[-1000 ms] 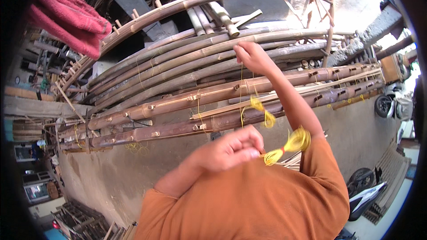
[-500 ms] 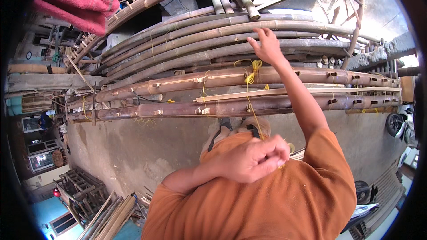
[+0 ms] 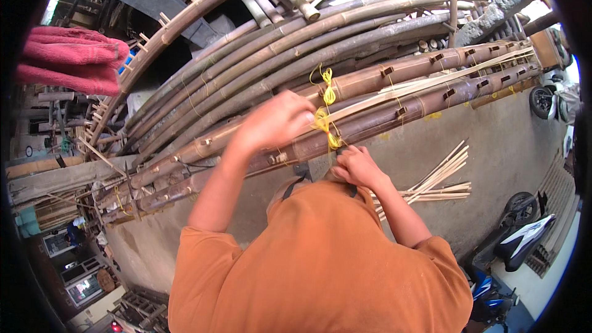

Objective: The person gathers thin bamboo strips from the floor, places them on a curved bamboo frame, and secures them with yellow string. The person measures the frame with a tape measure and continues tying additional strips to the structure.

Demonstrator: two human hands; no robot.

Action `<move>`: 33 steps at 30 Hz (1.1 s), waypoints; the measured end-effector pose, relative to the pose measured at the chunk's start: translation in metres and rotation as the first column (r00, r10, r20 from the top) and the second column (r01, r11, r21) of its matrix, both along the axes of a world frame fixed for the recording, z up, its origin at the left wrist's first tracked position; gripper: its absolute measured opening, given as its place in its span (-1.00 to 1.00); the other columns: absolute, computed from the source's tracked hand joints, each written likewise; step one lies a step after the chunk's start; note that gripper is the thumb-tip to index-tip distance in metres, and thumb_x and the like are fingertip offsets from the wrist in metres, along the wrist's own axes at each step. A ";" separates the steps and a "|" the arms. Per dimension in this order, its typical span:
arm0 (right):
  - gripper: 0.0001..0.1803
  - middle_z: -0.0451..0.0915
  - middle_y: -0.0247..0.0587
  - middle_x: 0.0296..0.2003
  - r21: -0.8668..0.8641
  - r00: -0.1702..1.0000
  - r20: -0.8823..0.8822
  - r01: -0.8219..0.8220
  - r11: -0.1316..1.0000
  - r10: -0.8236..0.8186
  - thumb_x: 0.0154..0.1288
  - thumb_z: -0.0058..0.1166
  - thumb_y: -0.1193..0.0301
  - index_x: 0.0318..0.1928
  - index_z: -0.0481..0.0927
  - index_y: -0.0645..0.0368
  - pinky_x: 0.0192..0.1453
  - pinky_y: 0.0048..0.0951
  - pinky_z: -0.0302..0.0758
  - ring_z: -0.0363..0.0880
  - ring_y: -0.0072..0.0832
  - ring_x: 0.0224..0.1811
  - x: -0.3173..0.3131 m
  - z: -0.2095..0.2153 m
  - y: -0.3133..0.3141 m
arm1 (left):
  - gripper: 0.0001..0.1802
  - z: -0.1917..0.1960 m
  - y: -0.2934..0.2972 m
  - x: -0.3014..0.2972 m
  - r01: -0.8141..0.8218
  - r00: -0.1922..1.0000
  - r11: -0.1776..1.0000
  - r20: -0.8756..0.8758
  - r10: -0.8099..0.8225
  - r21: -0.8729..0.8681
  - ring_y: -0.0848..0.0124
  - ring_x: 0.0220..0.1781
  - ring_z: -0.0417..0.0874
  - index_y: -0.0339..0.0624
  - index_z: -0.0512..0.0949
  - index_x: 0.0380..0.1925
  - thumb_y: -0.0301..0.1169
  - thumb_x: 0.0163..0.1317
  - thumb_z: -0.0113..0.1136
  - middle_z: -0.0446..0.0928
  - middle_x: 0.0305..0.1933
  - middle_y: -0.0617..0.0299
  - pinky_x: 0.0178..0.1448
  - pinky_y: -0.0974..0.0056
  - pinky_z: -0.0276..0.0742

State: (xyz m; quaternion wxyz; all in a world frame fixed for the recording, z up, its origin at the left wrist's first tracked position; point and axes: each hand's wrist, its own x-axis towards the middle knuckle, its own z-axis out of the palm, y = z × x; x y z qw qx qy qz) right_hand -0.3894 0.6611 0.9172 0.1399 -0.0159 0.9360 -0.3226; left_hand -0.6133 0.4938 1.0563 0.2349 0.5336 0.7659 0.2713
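Two long brown bamboo poles with slots lie side by side across the front, the far pole [image 3: 357,79] and the near pole [image 3: 364,128]. My left hand [image 3: 277,120] is over the far pole, its fingers curled and slightly blurred. Right beside its fingertips is a looped bundle of yellow twine [image 3: 321,120]; whether the fingers grip it is hidden. Another yellow bundle [image 3: 328,86] hangs at the far pole. Close to my body, at the near pole's front edge, my right hand [image 3: 357,165] pinches the twine's lower end.
A thin pale bamboo strip [image 3: 370,104] lies between the poles. Several grey bamboo poles [image 3: 265,55] are stacked behind. Split sticks [image 3: 441,179] lie on the concrete floor [image 3: 487,142] at right, near a parked motorbike [image 3: 524,234]. A red towel [image 3: 74,61] hangs at upper left.
My left hand has moved up and left from my chest to the poles. My right hand has come down from the stacked bamboo to the near pole. The view has turned.
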 end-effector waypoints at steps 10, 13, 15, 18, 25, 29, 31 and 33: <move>-0.72 0.60 -0.13 -0.25 -0.103 0.926 -0.243 0.272 0.957 -0.290 0.22 0.31 0.24 -0.18 0.60 0.12 -0.04 -0.14 0.50 0.59 -0.11 -0.12 0.017 0.022 -0.090 | -0.50 -0.117 -0.051 -0.102 -0.185 0.875 0.839 0.303 0.377 -0.512 0.49 -0.41 0.54 -0.24 0.63 -0.44 0.04 0.34 0.23 0.57 -0.49 0.27 -0.31 0.23 0.49; -0.71 0.56 -0.10 -0.20 0.038 0.891 -0.366 0.301 0.953 -0.267 0.24 0.29 0.25 -0.11 0.58 0.11 -0.04 -0.13 0.48 0.55 -0.09 -0.08 -0.031 0.017 -0.133 | -0.75 -0.120 -0.053 -0.095 -0.230 0.740 0.925 0.563 0.368 -0.302 0.55 -0.39 0.47 -0.12 0.58 -0.36 -0.20 0.37 0.28 0.50 -0.43 0.39 -0.29 0.37 0.46; -0.74 0.55 -0.06 -0.16 0.091 0.900 -0.326 0.333 0.938 -0.288 0.26 0.25 0.29 -0.12 0.58 0.12 -0.02 -0.13 0.47 0.53 -0.08 -0.06 -0.044 0.006 -0.143 | -0.80 -0.106 -0.054 -0.084 -0.354 0.578 0.931 0.762 0.290 -0.086 0.56 -0.39 0.48 -0.12 0.54 -0.34 -0.26 0.42 0.20 0.51 -0.43 0.39 -0.25 0.38 0.47; -0.82 0.54 0.02 -0.09 -0.044 0.903 -0.289 0.318 0.947 -0.317 0.30 0.17 0.36 -0.19 0.56 0.19 0.05 -0.12 0.47 0.51 -0.04 -0.02 -0.047 0.003 -0.137 | -0.87 -0.061 -0.065 -0.060 -0.470 0.511 0.873 0.846 0.149 0.131 0.60 -0.39 0.41 -0.08 0.45 -0.27 -0.33 0.49 0.11 0.41 -0.42 0.43 -0.13 0.38 0.47; -0.83 0.58 0.10 -0.02 -0.499 0.932 -0.307 0.013 0.866 -0.191 0.32 -0.04 0.47 -0.28 0.58 0.31 0.20 -0.12 0.47 0.54 0.01 0.08 -0.068 0.058 -0.124 | -0.85 0.035 -0.121 0.011 -0.548 0.543 0.698 0.831 -0.122 0.461 0.64 -0.37 0.39 -0.14 0.47 -0.17 -0.30 0.51 0.08 0.46 -0.38 0.38 -0.19 0.47 0.37; -0.74 0.64 0.05 -0.24 -0.454 0.985 -0.153 -0.144 0.879 0.082 0.34 -0.07 0.42 -0.17 0.64 0.31 0.05 -0.14 0.54 0.63 -0.04 -0.12 -0.102 0.112 -0.104 | -0.85 0.046 -0.142 0.056 -0.547 0.500 0.723 0.857 -0.122 0.422 0.57 -0.32 0.45 -0.18 0.49 -0.20 -0.33 0.48 0.12 0.47 -0.38 0.33 -0.05 0.33 0.46; -0.76 0.59 0.07 -0.40 -0.459 0.985 -0.093 -0.170 0.872 0.144 0.38 -0.07 0.39 -0.28 0.58 0.33 -0.12 -0.16 0.54 0.62 -0.05 -0.29 -0.117 0.133 -0.096 | -0.88 0.054 -0.148 0.078 -0.515 0.466 0.785 0.881 -0.080 0.344 0.53 -0.23 0.51 -0.22 0.51 -0.19 -0.40 0.46 0.14 0.53 -0.31 0.28 -0.04 0.35 0.44; -0.72 0.46 0.05 -0.55 -0.519 0.981 -0.028 -0.178 0.836 0.191 0.43 -0.09 0.37 -0.38 0.48 0.33 -0.29 -0.19 0.46 0.45 -0.11 -0.50 -0.130 0.141 -0.091 | -0.89 0.049 -0.148 0.103 -0.509 0.466 0.775 0.877 -0.118 0.375 0.52 -0.22 0.52 -0.24 0.53 -0.17 -0.42 0.46 0.14 0.56 -0.27 0.27 -0.06 0.35 0.44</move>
